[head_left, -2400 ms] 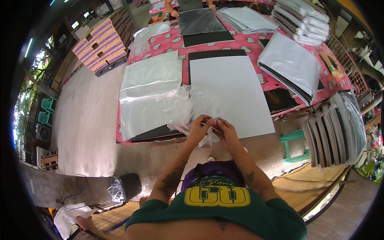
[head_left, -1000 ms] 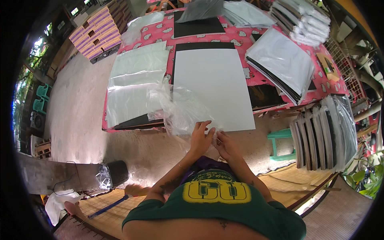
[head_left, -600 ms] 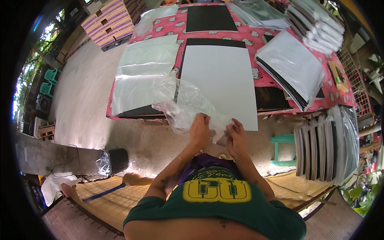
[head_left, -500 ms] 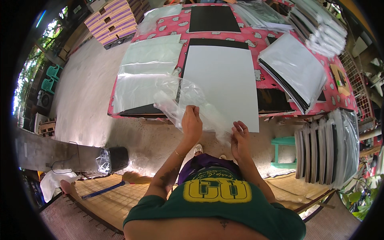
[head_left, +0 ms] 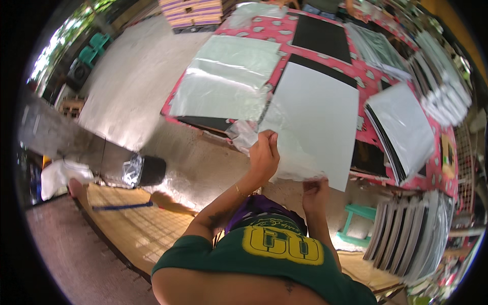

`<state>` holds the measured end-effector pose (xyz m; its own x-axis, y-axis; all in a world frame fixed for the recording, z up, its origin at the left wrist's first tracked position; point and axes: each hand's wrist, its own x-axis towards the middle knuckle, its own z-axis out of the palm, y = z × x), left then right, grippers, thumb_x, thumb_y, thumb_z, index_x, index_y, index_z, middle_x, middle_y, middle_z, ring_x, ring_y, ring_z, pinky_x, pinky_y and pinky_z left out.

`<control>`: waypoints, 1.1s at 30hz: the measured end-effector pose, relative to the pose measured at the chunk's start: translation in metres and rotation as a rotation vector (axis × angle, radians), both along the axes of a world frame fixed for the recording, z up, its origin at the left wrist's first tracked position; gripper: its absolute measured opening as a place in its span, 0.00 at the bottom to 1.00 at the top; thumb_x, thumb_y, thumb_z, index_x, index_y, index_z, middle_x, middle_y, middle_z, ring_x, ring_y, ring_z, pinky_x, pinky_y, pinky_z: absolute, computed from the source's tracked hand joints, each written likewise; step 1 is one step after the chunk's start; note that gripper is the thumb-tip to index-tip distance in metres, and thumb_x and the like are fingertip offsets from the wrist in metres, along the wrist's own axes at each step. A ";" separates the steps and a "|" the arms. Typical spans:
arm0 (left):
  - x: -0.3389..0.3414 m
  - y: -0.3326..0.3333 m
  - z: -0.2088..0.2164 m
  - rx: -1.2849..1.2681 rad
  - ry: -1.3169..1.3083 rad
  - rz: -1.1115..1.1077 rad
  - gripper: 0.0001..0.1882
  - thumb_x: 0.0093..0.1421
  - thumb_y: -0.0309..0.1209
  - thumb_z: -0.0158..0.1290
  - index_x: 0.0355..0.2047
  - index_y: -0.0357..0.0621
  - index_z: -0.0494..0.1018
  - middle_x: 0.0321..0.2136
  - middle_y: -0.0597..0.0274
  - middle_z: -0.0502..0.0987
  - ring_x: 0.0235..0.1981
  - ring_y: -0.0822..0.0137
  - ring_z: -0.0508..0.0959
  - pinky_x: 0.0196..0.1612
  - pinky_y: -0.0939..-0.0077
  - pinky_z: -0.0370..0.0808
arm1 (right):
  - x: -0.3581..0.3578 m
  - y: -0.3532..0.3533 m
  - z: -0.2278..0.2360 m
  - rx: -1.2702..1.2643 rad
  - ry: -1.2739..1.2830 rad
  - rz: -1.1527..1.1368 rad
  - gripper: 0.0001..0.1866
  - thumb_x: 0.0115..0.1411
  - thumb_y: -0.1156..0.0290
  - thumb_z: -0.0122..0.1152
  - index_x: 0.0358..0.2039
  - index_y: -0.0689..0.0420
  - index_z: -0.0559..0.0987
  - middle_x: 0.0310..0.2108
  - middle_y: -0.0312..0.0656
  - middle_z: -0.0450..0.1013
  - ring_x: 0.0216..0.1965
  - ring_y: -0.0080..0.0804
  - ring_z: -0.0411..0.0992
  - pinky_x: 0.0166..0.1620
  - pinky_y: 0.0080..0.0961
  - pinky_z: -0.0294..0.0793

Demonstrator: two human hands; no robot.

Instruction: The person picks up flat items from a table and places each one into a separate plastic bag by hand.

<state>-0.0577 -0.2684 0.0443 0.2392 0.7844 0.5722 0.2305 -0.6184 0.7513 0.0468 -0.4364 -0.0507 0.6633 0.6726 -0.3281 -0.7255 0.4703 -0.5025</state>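
Note:
My left hand point(head_left: 265, 156) is closed on the crumpled edge of a thin clear plastic bag point(head_left: 294, 161) at the table's near edge. Its fingers pinch the film. My right hand point(head_left: 316, 193) grips the bag's other side, a little lower and to the right, fingertips together. The bag is stretched between both hands, over the near part of a large white sheet point(head_left: 317, 107). That sheet lies on a black board point(head_left: 323, 68) and juts past the table's front edge. Left of it is a pile of flat clear plastic bags point(head_left: 229, 66).
A pink printed tablecloth point(head_left: 277, 33) covers the table. Wrapped boards point(head_left: 401, 127) are piled at right, with a black board point(head_left: 321, 38) farther back. Several bagged bundles point(head_left: 409, 234) stand by a green stool point(head_left: 357, 223). Another person's arm point(head_left: 351, 7) shows beyond the table.
The view has turned, so the table appears tilted and shifted right. My hands have moved slightly farther apart, the right one lower, and the bag is spread wider between them.

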 end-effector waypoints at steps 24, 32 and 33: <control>-0.019 0.052 0.113 -0.072 0.410 -1.085 0.20 0.55 0.23 0.48 0.50 0.48 0.69 0.32 0.62 0.71 0.30 0.67 0.77 0.30 0.69 0.71 | 0.075 0.021 0.189 -1.380 -2.125 0.519 0.10 0.53 0.68 0.60 0.31 0.61 0.79 0.44 0.46 0.69 0.36 0.47 0.73 0.40 0.39 0.73; -0.044 0.088 0.101 0.617 0.751 -0.123 0.18 0.55 0.46 0.53 0.31 0.42 0.77 0.42 0.48 0.70 0.35 0.52 0.76 0.39 0.58 0.75 | 0.115 -0.032 0.190 -1.474 -1.895 -0.300 0.16 0.55 0.61 0.59 0.31 0.63 0.78 0.51 0.49 0.68 0.42 0.51 0.72 0.42 0.37 0.72; -0.050 0.093 0.101 0.635 0.651 -0.213 0.19 0.54 0.46 0.53 0.31 0.41 0.77 0.41 0.49 0.70 0.35 0.53 0.76 0.39 0.59 0.75 | 0.109 -0.036 0.188 -1.570 -1.775 -0.081 0.15 0.56 0.61 0.58 0.31 0.63 0.78 0.51 0.49 0.67 0.43 0.52 0.71 0.43 0.37 0.72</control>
